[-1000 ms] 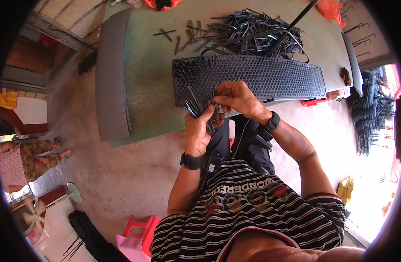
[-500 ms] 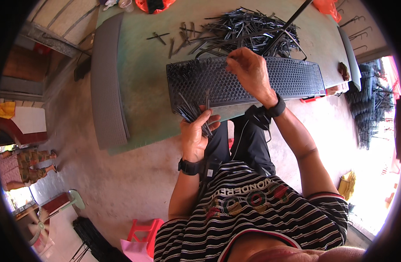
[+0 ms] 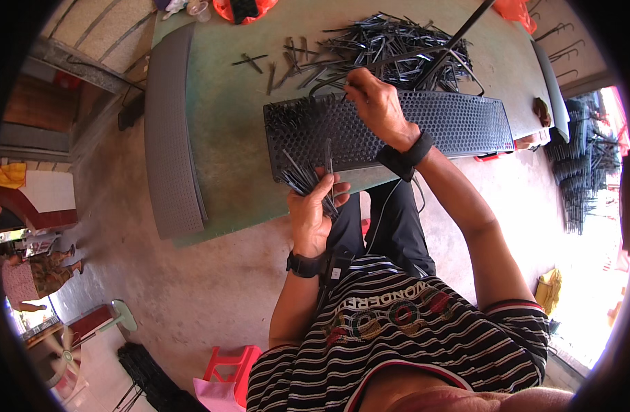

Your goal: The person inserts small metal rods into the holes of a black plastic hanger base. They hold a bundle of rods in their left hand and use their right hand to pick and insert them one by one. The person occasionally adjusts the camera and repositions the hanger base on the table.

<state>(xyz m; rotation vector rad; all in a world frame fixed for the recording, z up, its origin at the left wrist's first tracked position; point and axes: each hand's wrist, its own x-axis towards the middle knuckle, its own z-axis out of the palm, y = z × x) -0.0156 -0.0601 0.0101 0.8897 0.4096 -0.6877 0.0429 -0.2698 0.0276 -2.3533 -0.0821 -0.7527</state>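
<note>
A bundle of thin dark strips (image 3: 298, 175) fans out from my left hand (image 3: 312, 218), whose fingers are closed around it near the panel's front left corner. My right hand (image 3: 382, 110) is over the far edge of a dark perforated panel (image 3: 452, 123), with thumb and fingertips pinched together. Whatever those fingertips hold is too small or hidden to make out. Dark strips stand crowded in the holes at the panel's left end (image 3: 291, 118). Behind the panel lies a large heap of loose dark strips (image 3: 397, 44).
Dark bars (image 3: 459, 34) cross the heap behind the panel. Grey perforated sheets (image 3: 169, 137) are stacked at the left of the green table (image 3: 225, 151). Several loose strips (image 3: 270, 77) lie left of the heap. A red stool (image 3: 229, 367) is on the floor; another person (image 3: 37, 275) is far left.
My right hand has moved left along the panel, its fingertips now farther toward the strip-filled end. My left hand keeps the bundle in nearly the same place.
</note>
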